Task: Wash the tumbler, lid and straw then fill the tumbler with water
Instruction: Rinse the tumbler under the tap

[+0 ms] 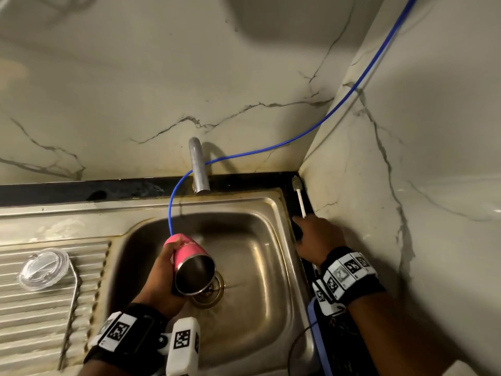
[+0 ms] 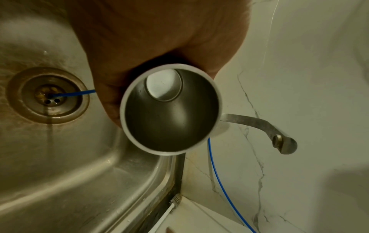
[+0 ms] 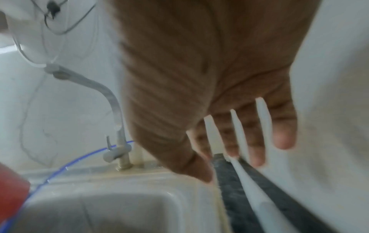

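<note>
My left hand [image 1: 162,270] grips the pink tumbler [image 1: 193,267] over the sink basin [image 1: 257,253], tilted so its steel mouth faces me. In the left wrist view the tumbler [image 2: 171,110] looks empty inside. The clear lid [image 1: 43,268] lies on the ribbed drainboard at the left, with the bent metal straw [image 1: 71,308] beside it. My right hand [image 1: 311,232] reaches with straight, spread fingers over the near end of a white-handled brush [image 1: 299,196] on the black strip right of the sink. The right wrist view is blurred and shows the handle [image 3: 257,193] under the fingers, not gripped.
A steel faucet [image 1: 199,166] stands behind the basin. A thin blue tube [image 1: 173,202] runs down from the wall corner into the drain [image 1: 211,291]. Marble walls close the back and right. A blue-edged object [image 1: 314,329] sits by the sink's near right corner.
</note>
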The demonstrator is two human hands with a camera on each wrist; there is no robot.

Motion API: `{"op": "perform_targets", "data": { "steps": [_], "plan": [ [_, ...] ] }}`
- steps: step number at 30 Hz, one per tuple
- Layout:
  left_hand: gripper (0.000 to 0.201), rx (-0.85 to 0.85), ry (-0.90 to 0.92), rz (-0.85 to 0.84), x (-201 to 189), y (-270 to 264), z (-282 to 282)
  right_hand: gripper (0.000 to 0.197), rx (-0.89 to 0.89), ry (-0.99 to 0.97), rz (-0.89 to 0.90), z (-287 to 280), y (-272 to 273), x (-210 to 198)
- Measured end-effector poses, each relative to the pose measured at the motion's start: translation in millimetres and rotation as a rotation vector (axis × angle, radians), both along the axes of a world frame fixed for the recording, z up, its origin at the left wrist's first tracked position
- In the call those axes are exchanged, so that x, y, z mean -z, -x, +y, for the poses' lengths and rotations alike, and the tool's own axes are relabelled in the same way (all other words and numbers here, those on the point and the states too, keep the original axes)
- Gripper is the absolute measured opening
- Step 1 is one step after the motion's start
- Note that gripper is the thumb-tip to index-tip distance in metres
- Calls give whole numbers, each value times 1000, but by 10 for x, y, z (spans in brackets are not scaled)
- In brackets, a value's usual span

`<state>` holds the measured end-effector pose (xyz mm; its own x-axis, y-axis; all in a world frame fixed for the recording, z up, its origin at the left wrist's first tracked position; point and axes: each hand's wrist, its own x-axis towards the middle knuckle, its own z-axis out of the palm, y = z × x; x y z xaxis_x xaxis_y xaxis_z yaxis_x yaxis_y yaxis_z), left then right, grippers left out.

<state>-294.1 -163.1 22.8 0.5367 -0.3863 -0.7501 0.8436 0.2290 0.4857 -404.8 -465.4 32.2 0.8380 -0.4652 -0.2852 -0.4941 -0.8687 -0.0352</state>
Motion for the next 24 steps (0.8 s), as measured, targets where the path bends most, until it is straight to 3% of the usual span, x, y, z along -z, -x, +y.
{"op": "perform_targets", "data": {
  "steps": [3, 7, 10, 15, 19, 24],
  "plan": [
    [27, -4, -18, -2, 28, -44, 18, 67, -36, -331, -374, 275, -354, 176],
    [35, -21, -47, 7, 147, -138, 100, 90, -29, -630, -459, 709, -941, 379],
    [51, -52, -79, 24, 308, -235, 203, 101, -85, -671, -456, 967, -1321, 469],
    [75, -107, -160, 30, 536, -362, 377, 77, -86, -665, -374, 1299, -1631, 457],
    [80, -96, -169, -1, 630, -423, 427, 79, -64, -695, -422, 1369, -1614, 499],
    [101, -109, -203, -31, 611, -421, 359, 80, -156, -518, -345, 1285, -1645, 458]
  ]
}}
